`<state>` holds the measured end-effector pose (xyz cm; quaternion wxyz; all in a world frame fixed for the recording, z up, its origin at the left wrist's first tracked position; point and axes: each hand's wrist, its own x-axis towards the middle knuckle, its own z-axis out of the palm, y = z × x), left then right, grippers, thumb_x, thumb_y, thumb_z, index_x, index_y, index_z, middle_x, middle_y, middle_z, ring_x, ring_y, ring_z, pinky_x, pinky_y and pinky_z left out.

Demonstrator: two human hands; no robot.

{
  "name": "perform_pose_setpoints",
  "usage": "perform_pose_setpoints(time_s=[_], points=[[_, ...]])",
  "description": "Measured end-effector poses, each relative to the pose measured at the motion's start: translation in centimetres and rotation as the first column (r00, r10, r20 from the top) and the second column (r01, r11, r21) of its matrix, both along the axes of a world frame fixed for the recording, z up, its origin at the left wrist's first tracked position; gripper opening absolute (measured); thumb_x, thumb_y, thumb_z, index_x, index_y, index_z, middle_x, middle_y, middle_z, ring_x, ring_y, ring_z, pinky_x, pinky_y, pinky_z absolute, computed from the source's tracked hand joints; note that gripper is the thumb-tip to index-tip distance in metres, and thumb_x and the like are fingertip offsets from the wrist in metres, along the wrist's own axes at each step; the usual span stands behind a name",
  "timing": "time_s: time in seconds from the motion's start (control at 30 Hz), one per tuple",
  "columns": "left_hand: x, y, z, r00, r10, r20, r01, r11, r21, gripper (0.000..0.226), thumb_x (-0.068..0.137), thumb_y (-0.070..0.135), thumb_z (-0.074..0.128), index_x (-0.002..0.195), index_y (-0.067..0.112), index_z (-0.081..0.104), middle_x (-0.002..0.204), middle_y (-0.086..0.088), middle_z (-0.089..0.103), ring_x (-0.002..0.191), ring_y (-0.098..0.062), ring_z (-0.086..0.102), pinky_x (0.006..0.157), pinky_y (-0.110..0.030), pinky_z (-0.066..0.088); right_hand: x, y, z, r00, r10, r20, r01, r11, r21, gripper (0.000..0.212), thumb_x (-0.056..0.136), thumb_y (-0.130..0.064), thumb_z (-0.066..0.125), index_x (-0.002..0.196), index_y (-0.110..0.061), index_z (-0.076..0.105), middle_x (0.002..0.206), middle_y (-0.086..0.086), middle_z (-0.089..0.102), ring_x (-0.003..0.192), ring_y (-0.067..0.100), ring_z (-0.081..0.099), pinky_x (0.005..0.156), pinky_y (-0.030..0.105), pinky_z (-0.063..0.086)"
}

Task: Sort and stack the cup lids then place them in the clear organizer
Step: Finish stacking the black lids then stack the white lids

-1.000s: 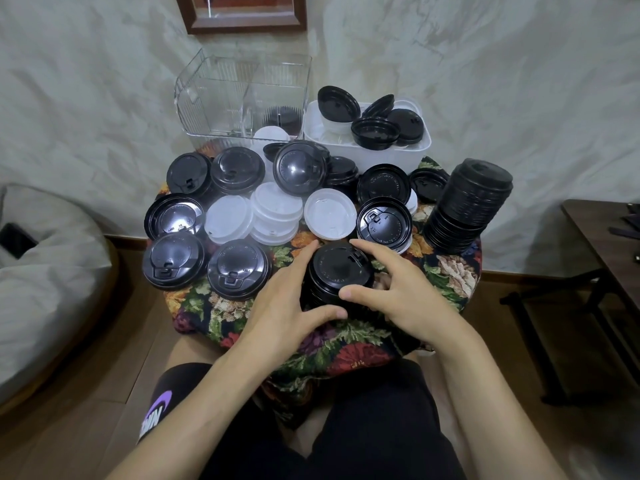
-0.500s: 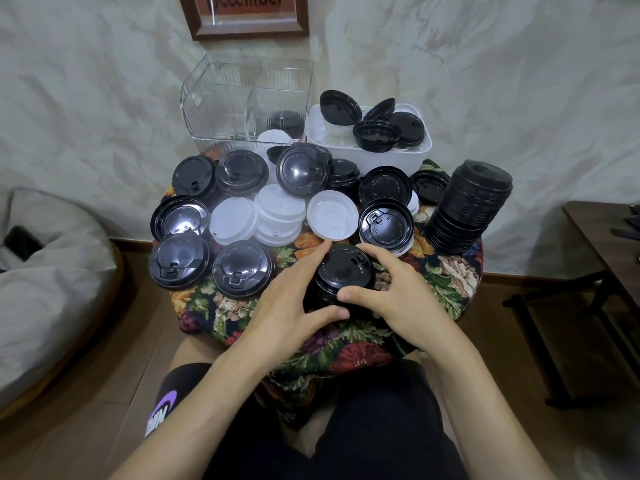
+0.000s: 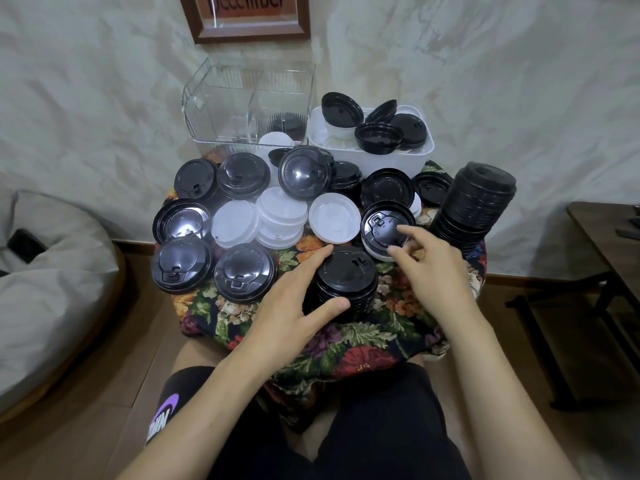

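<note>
In left hand, upright lid stack

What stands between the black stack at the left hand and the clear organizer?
Loose lids cover the table between them: white lids and a domed black lid sit before the organizer. The stack in the left hand would likely have to pass over them.

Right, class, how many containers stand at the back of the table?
2: the clear organizer at the back left, and the white tub right beside it, holding loose lids. Nothing suggests a hidden third.
</note>
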<state>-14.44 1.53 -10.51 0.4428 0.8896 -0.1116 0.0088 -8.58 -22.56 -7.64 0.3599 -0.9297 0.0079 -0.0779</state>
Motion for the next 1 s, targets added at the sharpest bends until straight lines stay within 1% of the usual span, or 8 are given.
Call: perform_pose_setpoints(time_s=[0.1,0.17,0.23,0.37,0.47,0.57,0.67,1.0], points=[[0.0,0.0,0.0,1.0,0.002,-0.006,-0.002,1.0,-0.007,0.08,0.085,0.073,0.055,0.157,0.053,0.026,0.139,0.053,0.027,0.136,0.018,0.03,0.108,-0.011,0.024,0.6,0.4,0.1,0.998,0.03,-0.05,-0.041,0.971,-0.236,0.036,0.1,-0.042,0.065,0.134,-0.03,0.068,0.094,-0.012,0.071,0.094,0.018,0.068,0.075,0.037,0.051],[0.0,0.0,0.1,1.0,0.003,-0.011,-0.003,1.0,-0.014,0.079,0.085,0.074,0.055,0.157,0.054,0.025,0.138,0.054,0.027,0.133,0.023,0.029,0.107,-0.009,0.025,0.8,0.6,0.0,0.998,0.04,-0.058,-0.054,0.961,-0.271,0.033,0.101,-0.041,0.063,0.132,-0.029,0.071,0.103,-0.002,0.077,0.102,0.023,0.07,0.08,0.04,0.055],[-0.1,0.0,0.2,1.0,0.003,-0.018,-0.003,1.0,-0.015,0.078,0.086,0.073,0.055,0.156,0.056,0.025,0.138,0.054,0.028,0.132,0.024,0.029,0.108,-0.011,0.026,1.1,0.5,-0.1,0.997,0.048,-0.054,-0.061,0.955,-0.29,0.027,0.102,-0.04,0.062,0.124,-0.031,0.075,0.1,-0.003,0.077,0.096,0.02,0.07,0.073,0.037,0.052],[-0.1,-0.1,0.3,1.0,0.003,-0.026,-0.003,1.0,-0.018,0.079,0.086,0.072,0.056,0.157,0.054,0.026,0.142,0.049,0.03,0.14,0.012,0.033,0.113,-0.02,0.029,1.2,0.4,-0.3,0.996,0.073,-0.053,-0.084,0.965,-0.248,0.018,0.102,-0.038,0.062,0.109,-0.034,0.078,0.08,-0.014,0.067,0.078,0.01,0.061,0.061,0.032,0.042],[-0.1,-0.1,0.4,1.0,0.004,-0.026,-0.005,1.0,-0.019,0.079,0.087,0.07,0.057,0.157,0.052,0.027,0.145,0.044,0.033,0.141,0.01,0.033,0.114,-0.023,0.03,1.3,0.2,-0.5,0.996,0.079,-0.039,-0.086,0.97,-0.229,0.018,0.101,-0.041,0.063,0.111,-0.033,0.076,0.072,-0.015,0.06,0.072,0.004,0.055,0.056,0.027,0.036],[-0.1,-0.1,0.4,1.0,0.004,-0.023,-0.005,1.0,-0.019,0.079,0.086,0.071,0.057,0.157,0.052,0.027,0.142,0.05,0.029,0.138,0.014,0.032,0.113,-0.019,0.028,1.3,0.4,-0.4,0.994,0.087,-0.065,-0.101,0.959,-0.263,0.028,0.1,-0.046,0.064,0.121,-0.031,0.074,0.075,-0.016,0.06,0.075,0.012,0.057,0.061,0.032,0.038],[-0.1,-0.1,0.4,1.0,0.002,-0.022,-0.002,1.0,-0.016,0.079,0.086,0.072,0.056,0.157,0.053,0.026,0.14,0.052,0.028,0.137,0.016,0.031,0.111,-0.017,0.027,1.2,0.5,-0.2,0.993,0.084,-0.083,-0.105,0.95,-0.295,0.021,0.101,-0.041,0.064,0.116,-0.032,0.075,0.08,-0.012,0.065,0.081,0.015,0.06,0.067,0.034,0.042],[-0.3,0.0,0.6,1.0,0.002,-0.026,-0.002,1.0,-0.017,0.079,0.087,0.073,0.056,0.157,0.053,0.026,0.156,0.03,0.038,0.143,0.006,0.035,0.119,-0.031,0.033,0.3,0.9,-0.3,0.996,0.082,0.024,-0.077,0.985,-0.157,0.005,0.099,-0.026,0.064,0.095,-0.029,0.065,0.068,-0.007,0.062,0.067,0.01,0.058,0.06,0.033,0.038]])
